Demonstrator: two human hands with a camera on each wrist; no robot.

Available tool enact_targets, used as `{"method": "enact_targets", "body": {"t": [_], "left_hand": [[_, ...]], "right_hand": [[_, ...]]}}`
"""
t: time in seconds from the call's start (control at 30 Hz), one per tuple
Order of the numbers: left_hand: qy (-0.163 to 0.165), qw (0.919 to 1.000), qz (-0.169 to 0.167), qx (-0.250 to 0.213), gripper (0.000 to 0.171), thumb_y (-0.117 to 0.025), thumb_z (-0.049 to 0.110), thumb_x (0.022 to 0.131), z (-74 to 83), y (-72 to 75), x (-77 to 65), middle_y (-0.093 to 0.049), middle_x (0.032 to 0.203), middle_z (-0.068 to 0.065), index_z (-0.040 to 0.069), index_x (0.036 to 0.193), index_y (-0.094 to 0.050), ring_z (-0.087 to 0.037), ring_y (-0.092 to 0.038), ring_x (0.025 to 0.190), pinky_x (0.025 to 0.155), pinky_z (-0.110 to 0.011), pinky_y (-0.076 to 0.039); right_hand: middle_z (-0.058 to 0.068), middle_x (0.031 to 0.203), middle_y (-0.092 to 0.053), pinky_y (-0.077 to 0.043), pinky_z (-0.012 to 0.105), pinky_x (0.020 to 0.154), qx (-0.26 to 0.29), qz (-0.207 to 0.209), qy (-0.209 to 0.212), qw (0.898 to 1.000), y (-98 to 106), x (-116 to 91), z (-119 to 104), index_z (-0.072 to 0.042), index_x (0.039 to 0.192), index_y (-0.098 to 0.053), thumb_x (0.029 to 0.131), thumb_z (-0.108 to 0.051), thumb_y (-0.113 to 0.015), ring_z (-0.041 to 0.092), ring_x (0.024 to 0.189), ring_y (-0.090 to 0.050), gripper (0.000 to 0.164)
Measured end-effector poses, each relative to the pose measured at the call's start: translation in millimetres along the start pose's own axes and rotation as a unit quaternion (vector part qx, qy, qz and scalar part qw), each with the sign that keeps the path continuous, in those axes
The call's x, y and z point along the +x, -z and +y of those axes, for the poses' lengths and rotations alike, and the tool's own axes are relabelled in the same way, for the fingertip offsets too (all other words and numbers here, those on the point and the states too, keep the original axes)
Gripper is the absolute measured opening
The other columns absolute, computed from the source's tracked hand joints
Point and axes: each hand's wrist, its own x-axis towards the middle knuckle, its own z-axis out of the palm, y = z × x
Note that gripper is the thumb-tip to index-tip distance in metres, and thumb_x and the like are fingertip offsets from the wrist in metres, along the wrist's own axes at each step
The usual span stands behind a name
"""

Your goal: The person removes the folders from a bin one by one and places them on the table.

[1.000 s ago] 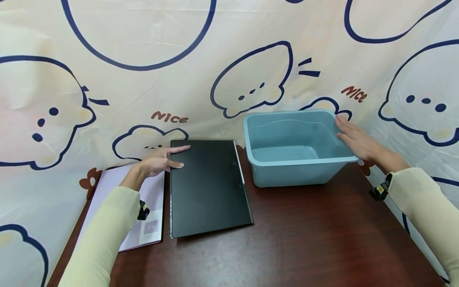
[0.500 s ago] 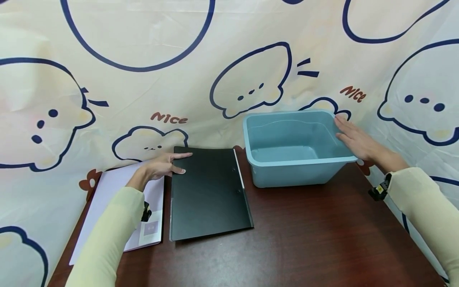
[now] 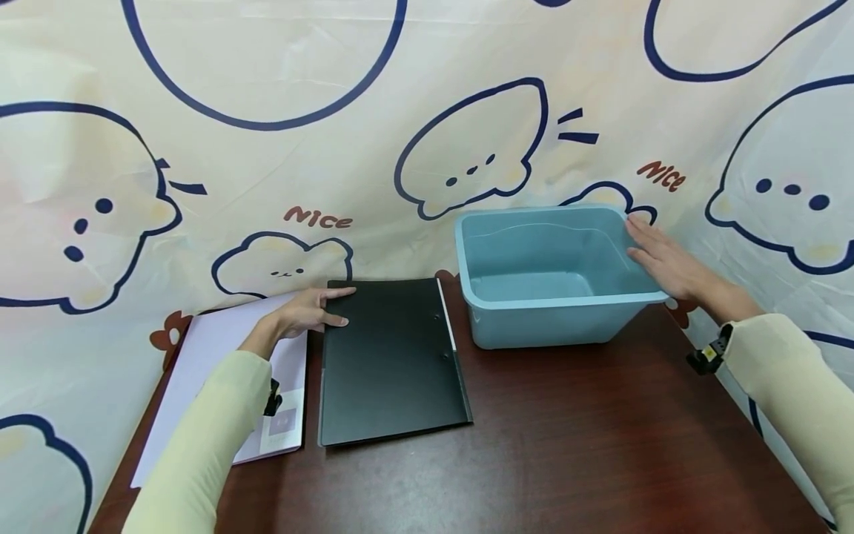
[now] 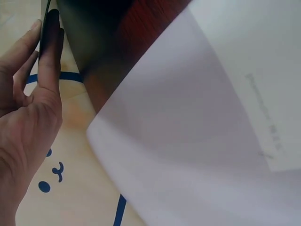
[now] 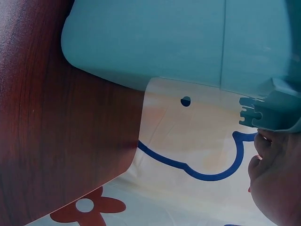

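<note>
In the head view a black file folder [image 3: 394, 371] lies just left of a light-blue plastic bin [image 3: 560, 322]. My left hand [image 3: 303, 311] pinches the folder's upper left edge, thumb and index finger on top. In the left wrist view the other fingers [image 4: 49, 70] are on the opposite side of the thin black cover. At the bin's right side my right hand [image 3: 667, 263] grips the rim, with fingertips [image 5: 263, 143] curled at its underside in the right wrist view. A lilac folder [image 3: 220, 334] with a pale label lies partly under the left forearm.
The dark wooden table [image 3: 567, 445] extends in front of the folders and bin. A cream curtain [image 3: 267, 178] printed with cartoon outlines hangs along the back and both sides. Inside the bin only its bare floor shows.
My left hand has moved slightly toward me and right, and the black folder's upper edge has come down with it. My right hand and the bin have stayed put.
</note>
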Motion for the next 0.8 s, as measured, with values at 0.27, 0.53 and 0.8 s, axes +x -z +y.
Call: {"method": "enact_targets", "body": {"t": [0.27,0.53,0.8], "left_hand": [[0.010,0.9995,0.008,0.028,0.083,-0.075,0.007,0.098,5.6,-4.3,-3.4,-0.006,0.171,-0.031,0.013,0.168,-0.030,-0.048,-0.037,0.143,0.108,-0.061,-0.051],[0.030,0.9990,-0.003,0.032,0.087,-0.072,0.004,0.100,7.6,-5.6,-7.5,-0.044,0.127,-0.034,0.006,0.169,-0.019,-0.030,-0.056,0.095,0.106,-0.058,-0.053],[0.049,0.9972,-0.056,-0.004,0.081,-0.061,0.011,0.108,15.0,-0.4,-14.7,-0.012,0.165,-0.044,-0.003,0.168,-0.008,-0.056,-0.038,0.147,0.115,-0.060,-0.044]], "right_hand": [[0.026,0.174,0.007,-0.002,0.074,0.124,-0.002,-0.006,0.000,1.000,4,1,3,0.002,0.167,0.001,0.116,-0.034,-0.029,0.052,0.160,0.003,0.069],[0.024,0.175,0.008,-0.003,0.076,0.123,0.006,-0.003,-0.004,1.000,4,1,4,-0.002,0.168,0.002,0.116,-0.037,-0.030,0.051,0.160,0.003,0.070],[0.024,0.175,0.010,-0.004,0.078,0.121,0.009,-0.014,-0.014,1.000,11,2,3,-0.001,0.168,0.002,0.116,-0.039,-0.035,0.052,0.159,0.004,0.074]]}}
